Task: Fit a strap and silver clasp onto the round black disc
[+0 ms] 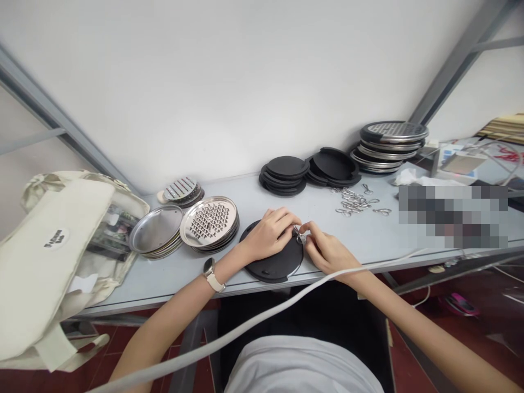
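Observation:
A round black disc [273, 263] lies flat on the grey table [172, 273] in front of me. My left hand [268, 233] rests on top of the disc with its fingers curled and pinched at the disc's right rim. My right hand [325, 248] meets it there, fingers pinched too. Between the fingertips of both hands sits a small silver metal clip [301, 237], pressed against the disc's edge. A watch is on my left wrist.
Stacks of shiny perforated and plain metal discs [209, 222] stand to the left, more black discs [284, 173] and a metal stack [391, 143] at the back. Loose silver clips [357, 202] lie right of centre. A cream bag [49, 256] fills the left; a white cable [262, 316] crosses below.

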`<state>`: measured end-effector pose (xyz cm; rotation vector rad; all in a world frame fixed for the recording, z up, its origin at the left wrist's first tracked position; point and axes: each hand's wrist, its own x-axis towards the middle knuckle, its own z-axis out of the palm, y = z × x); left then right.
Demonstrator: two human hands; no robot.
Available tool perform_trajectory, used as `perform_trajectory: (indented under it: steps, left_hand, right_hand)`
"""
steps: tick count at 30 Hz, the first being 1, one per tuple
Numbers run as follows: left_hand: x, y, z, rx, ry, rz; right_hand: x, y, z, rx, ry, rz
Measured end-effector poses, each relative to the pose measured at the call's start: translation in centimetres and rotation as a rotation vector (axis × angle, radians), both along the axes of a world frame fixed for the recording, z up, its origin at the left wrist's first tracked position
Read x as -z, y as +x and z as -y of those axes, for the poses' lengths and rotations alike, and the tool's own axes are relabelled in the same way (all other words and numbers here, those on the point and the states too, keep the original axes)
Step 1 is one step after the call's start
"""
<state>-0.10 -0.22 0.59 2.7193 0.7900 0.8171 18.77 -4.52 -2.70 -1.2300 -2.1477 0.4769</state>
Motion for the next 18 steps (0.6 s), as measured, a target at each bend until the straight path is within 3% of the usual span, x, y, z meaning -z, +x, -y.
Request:
perform_trajectory:
  steps: [10, 18]
  left_hand:
    - [-0.1, -0.12, 0.12, 0.081, -0.057, 0.057]
    - [0.09, 0.03, -0.18, -0.036, -0.001, 0.034]
  right_hand:
    - [0.24, -0.09, -0.36, -0.033, 0.037, 0.009]
    - [0.15, -0.13, -0.36, -0.021, 0.073, 0.026]
